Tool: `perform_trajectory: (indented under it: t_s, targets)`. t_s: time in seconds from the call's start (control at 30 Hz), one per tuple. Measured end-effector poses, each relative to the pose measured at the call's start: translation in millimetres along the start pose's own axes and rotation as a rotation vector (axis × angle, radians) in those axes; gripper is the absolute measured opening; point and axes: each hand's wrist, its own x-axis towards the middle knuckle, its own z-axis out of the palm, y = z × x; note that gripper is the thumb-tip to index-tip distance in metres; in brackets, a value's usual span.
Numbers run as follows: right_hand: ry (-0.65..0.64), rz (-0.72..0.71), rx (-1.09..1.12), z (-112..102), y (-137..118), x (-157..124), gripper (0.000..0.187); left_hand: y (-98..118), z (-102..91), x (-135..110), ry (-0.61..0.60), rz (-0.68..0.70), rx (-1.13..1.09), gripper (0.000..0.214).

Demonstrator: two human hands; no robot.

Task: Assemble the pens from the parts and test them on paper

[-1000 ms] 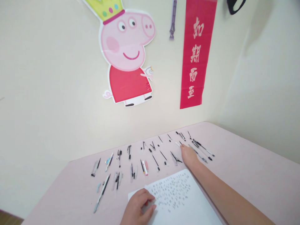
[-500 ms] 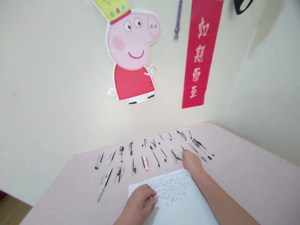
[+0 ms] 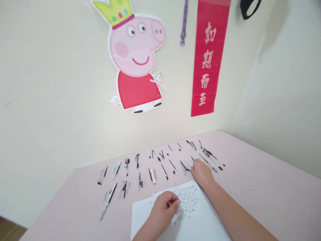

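My right hand (image 3: 202, 172) reaches over the pink table (image 3: 263, 187) with its fingers curled on a thin white pen part (image 3: 188, 162) among rows of dismantled pens. My left hand (image 3: 164, 207) rests on a white sheet of paper (image 3: 198, 221) covered with small handwritten marks. Its fingers are bent and pinched at the writing; what they hold, if anything, is too small to make out.
Several pens, refills and caps (image 3: 140, 174) lie in rows along the back of the table, a long grey pen (image 3: 108, 201) at the left. The wall behind carries a cartoon pig sticker (image 3: 136, 57) and a red banner (image 3: 208, 57). The table's left edge drops to the floor.
My right hand has drawn back a little towards me with the white part. My left hand has slid right across the paper onto the written area.
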Motion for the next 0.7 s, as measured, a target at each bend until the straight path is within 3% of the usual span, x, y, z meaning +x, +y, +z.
perform_trajectory:
  t_s: [0.17, 0.37, 0.53, 0.7]
  targets:
    - [0.12, -0.009, 0.107, -1.2, 1.5, 2.6, 0.012, -19.6, 8.9, 3.6, 0.135, -0.005, -0.235, 0.029]
    - [0.27, -0.28, 0.517, -6.1, -18.0, 1.6, 0.01, -25.5, 5.0, 8.9, 0.213, -0.071, -0.506, 0.036]
    - [0.188, -0.449, 0.8, -18.6, -53.4, -17.2, 0.012, -24.6, -1.5, 10.4, 0.309, -0.152, -0.711, 0.037]
    - [0.028, -0.576, 0.902, -23.9, -79.9, -41.0, 0.014, -22.1, -4.1, 11.4, 0.34, -0.184, -0.859, 0.043]
